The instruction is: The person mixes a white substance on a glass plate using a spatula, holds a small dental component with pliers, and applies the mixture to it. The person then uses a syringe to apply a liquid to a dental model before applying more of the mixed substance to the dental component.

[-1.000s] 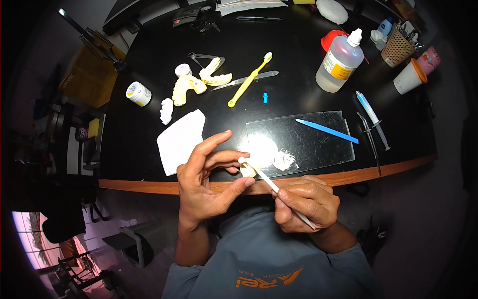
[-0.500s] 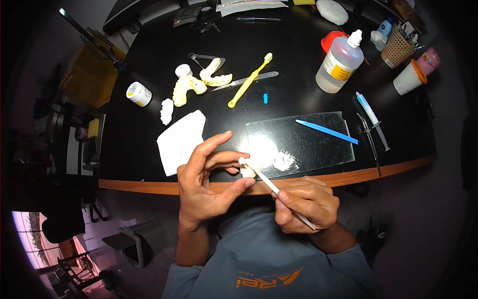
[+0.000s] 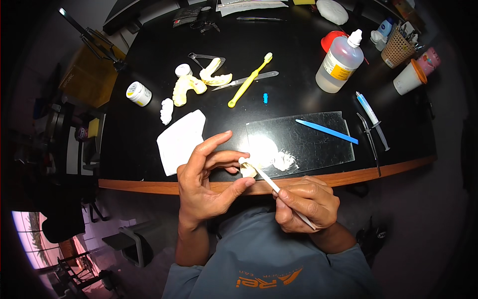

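Note:
Between the thumb and fingers of my left hand [image 3: 211, 177] is a small cream-coloured piece, apparently a tooth model [image 3: 247, 170], held just above the table's front edge. My right hand [image 3: 309, 204] grips a slim white plastic spatula [image 3: 269, 183] like a pen, its upper end touching or right beside the piece; exact contact is too small to tell. Beyond both hands lies a glass slab [image 3: 313, 142] with a smear of white paste [image 3: 285, 161] and a bright glare. A blue spatula [image 3: 326, 131] rests across the slab.
Left of the slab is a white paper sheet [image 3: 181, 142]. Farther back lie yellowish dental casts [image 3: 186, 90], a scalpel [image 3: 259, 77], a yellow toothbrush [image 3: 249, 82] and a white jar [image 3: 139, 94]. At right stand a liquid bottle [image 3: 338, 65], syringe [image 3: 372, 119] and tweezers [image 3: 369, 142].
The white spatula's tip has shifted slightly toward the near right side of the small piece. Both hands stay almost in place, and the things on the table are unmoved.

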